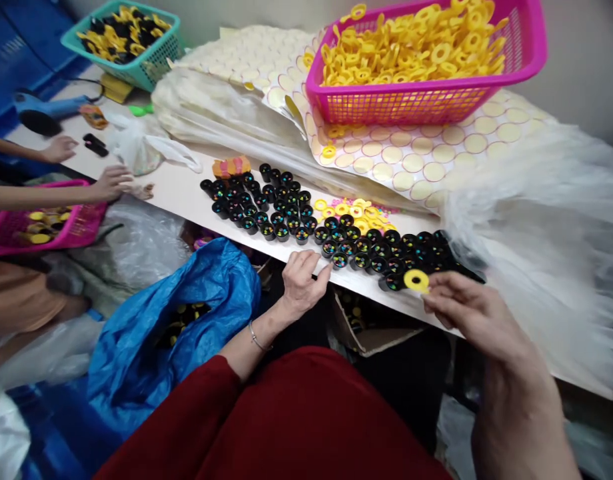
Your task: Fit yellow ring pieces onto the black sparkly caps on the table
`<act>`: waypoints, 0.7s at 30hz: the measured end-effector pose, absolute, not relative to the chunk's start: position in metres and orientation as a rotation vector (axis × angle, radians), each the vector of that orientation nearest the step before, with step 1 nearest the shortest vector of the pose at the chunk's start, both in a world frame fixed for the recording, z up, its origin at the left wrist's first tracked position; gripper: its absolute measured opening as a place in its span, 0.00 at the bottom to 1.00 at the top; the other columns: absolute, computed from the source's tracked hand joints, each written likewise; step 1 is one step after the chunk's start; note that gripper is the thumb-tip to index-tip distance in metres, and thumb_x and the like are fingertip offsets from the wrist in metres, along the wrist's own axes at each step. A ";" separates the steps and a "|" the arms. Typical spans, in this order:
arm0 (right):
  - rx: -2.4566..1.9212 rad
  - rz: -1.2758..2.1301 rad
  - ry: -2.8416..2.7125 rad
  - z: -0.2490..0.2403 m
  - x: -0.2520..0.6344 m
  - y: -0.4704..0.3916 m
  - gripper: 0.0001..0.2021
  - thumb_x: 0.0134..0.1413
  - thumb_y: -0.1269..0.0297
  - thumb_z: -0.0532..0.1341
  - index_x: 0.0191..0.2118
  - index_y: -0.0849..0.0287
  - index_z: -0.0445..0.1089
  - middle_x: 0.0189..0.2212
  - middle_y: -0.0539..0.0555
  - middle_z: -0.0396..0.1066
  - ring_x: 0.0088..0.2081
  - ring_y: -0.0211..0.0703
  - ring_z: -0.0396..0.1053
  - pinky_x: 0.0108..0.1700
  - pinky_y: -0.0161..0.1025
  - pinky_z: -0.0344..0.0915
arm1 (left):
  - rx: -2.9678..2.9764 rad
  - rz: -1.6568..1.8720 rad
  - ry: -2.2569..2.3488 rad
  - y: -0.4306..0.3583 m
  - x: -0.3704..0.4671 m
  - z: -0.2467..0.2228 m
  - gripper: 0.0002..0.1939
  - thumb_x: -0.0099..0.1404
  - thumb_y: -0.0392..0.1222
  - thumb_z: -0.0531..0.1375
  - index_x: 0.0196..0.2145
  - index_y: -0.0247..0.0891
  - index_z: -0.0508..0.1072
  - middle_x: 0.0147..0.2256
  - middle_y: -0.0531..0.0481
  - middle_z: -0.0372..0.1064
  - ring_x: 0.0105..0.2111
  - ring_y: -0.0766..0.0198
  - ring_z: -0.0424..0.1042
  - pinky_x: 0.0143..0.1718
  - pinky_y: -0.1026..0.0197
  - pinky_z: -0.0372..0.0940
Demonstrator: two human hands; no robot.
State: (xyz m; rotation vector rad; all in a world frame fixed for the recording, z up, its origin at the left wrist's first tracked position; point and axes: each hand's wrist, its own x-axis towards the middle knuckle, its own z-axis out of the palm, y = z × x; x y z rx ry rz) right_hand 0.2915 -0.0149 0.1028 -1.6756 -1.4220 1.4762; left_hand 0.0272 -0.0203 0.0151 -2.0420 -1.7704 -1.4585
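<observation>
Between the thumb and fingers of my right hand (474, 310) is a yellow ring (416, 281), held at the table's front edge beside the right part of the black cups. My left hand (302, 280) rests at the front edge near a black cup (340, 259), its fingers curled; whether it holds anything is hidden. Many small black cups with coloured beads inside stand in rows along the white table (179, 200). Behind them lies a pile of yellow rings (369, 217) with pink bits around it.
A pink basket (406, 100) of yellow rings stands on printed sheets at the back. A teal basket (151, 67), a blue heat gun (46, 110) and another person's hands (111, 183) are left. A blue bag (136, 333) hangs below the table.
</observation>
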 end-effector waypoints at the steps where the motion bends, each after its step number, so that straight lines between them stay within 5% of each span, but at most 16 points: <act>1: -1.739 1.512 -1.382 0.096 0.298 -0.025 0.18 0.38 0.51 0.67 0.32 0.57 0.65 0.16 0.45 0.62 0.16 0.31 0.55 0.17 0.32 0.50 | -2.067 -1.449 -1.793 -0.023 0.032 0.012 0.07 0.56 0.42 0.62 0.33 0.36 0.72 0.31 0.46 0.71 0.32 0.62 0.69 0.35 0.59 0.65; 7: -1.886 1.520 -1.306 0.061 0.313 -0.032 0.16 0.40 0.52 0.65 0.31 0.59 0.65 0.17 0.45 0.61 0.15 0.30 0.53 0.18 0.32 0.48 | -2.129 -1.462 -1.899 -0.023 0.045 0.005 0.11 0.54 0.38 0.62 0.37 0.36 0.72 0.34 0.47 0.72 0.35 0.61 0.70 0.38 0.60 0.67; 14: -2.129 1.047 -1.744 0.065 0.329 -0.018 0.15 0.40 0.51 0.63 0.27 0.58 0.66 0.15 0.46 0.61 0.18 0.35 0.57 0.21 0.35 0.52 | -2.089 -1.395 -1.951 -0.017 0.053 0.004 0.15 0.55 0.49 0.64 0.34 0.35 0.73 0.30 0.47 0.72 0.32 0.62 0.70 0.35 0.61 0.65; 21: -1.764 0.471 -2.136 0.090 0.288 0.071 0.13 0.52 0.62 0.53 0.33 0.58 0.74 0.35 0.55 0.74 0.37 0.45 0.69 0.40 0.39 0.63 | -2.111 -1.414 -1.938 -0.018 0.054 0.002 0.08 0.56 0.43 0.63 0.32 0.36 0.73 0.30 0.47 0.73 0.32 0.63 0.71 0.35 0.62 0.63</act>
